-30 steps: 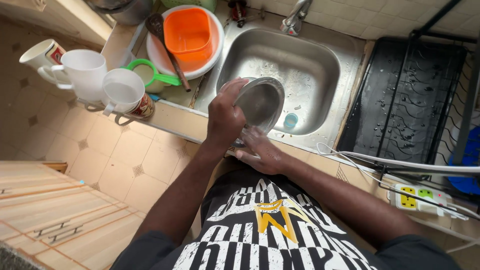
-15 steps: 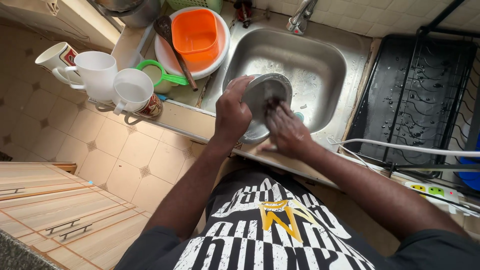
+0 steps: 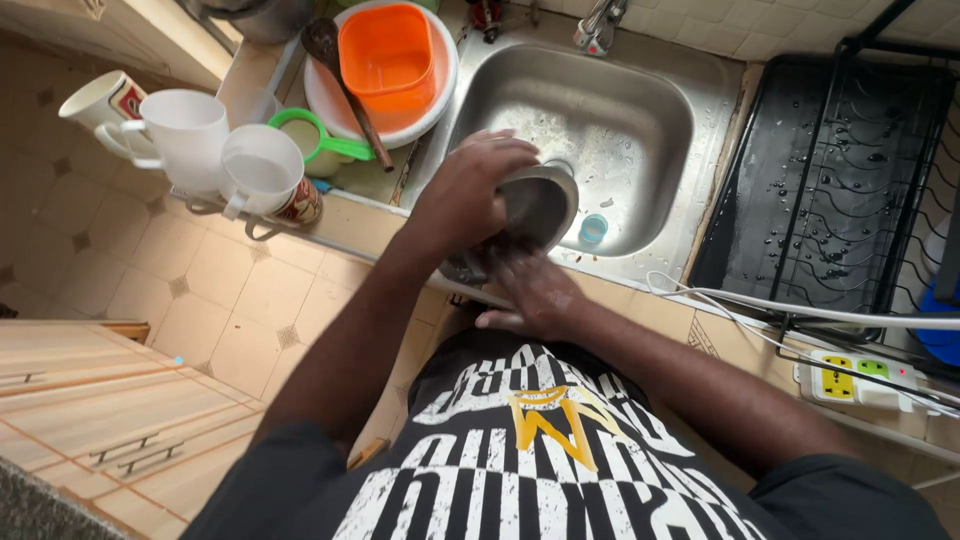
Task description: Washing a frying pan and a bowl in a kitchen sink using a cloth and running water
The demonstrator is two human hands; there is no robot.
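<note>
sink basin (image 3: 600,110) open behind; mugs (image 3: 190,135) crowd left (counter edge).

orange tub (image 3: 385,55), white mugs (image 3: 190,125), green strainer (image 3: 315,145), steel-grey bowl (image 3: 535,205), black rack (image 3: 850,170).

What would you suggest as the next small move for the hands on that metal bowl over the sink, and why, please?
Probably turn the metal bowl a little so the right hand can rub a fresh patch. The left hand grips its rim, tilted over the sink, while the right hand works at its lower edge. The tap shows no running water, so rinsing seems a later step.
</note>
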